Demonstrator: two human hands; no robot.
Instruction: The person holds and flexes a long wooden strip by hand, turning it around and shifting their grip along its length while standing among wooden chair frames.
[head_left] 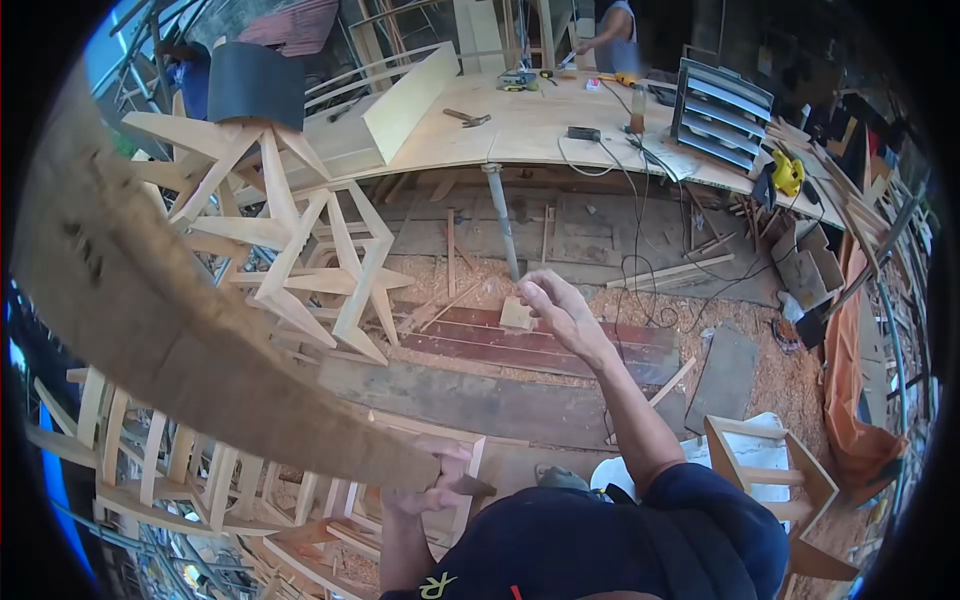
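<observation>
The curved plank (200, 340), brown and rough-edged with dark marks toward its upper end (rather like knots), runs down to the left hand (428, 482), whose fingers close around its lower end, while the right hand (565, 318), loosely curled and holding nothing, hovers well apart.

co-worker (617, 38) cropped at top, left hand (430, 492) part-hidden

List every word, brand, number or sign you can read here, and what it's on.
"R", stylised: on the dark shirt.
Red mark, also on the shirt: cut off, unreadable.
Yellow tool, black device: too small to read any lettering.
</observation>
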